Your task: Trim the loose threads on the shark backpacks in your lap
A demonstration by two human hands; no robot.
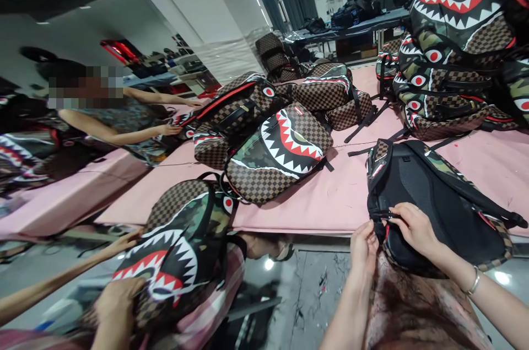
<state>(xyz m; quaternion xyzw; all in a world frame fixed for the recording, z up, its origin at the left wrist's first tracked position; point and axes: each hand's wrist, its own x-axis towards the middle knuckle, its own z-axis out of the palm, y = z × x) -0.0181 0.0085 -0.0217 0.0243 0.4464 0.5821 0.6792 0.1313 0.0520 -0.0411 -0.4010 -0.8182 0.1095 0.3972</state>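
A backpack (433, 206) lies with its black padded back and shoulder straps facing up, at the table's near edge on the right. At its lower left corner, my left hand (364, 245) pinches a dark strap end from below. My right hand (413, 226), with a bracelet on the wrist, holds a small black piece, which looks like a strap or buckle, between thumb and fingers just above. The two hands are close together. Exactly what lies between the left fingertips is too small to tell.
Checkered shark-mouth backpacks lie on the pink table (264, 217), with a stack (446, 80) at the back right. A co-worker's hands (119, 300) hold another backpack (177, 240) at left. Another person (124, 113) reaches over the table's far left.
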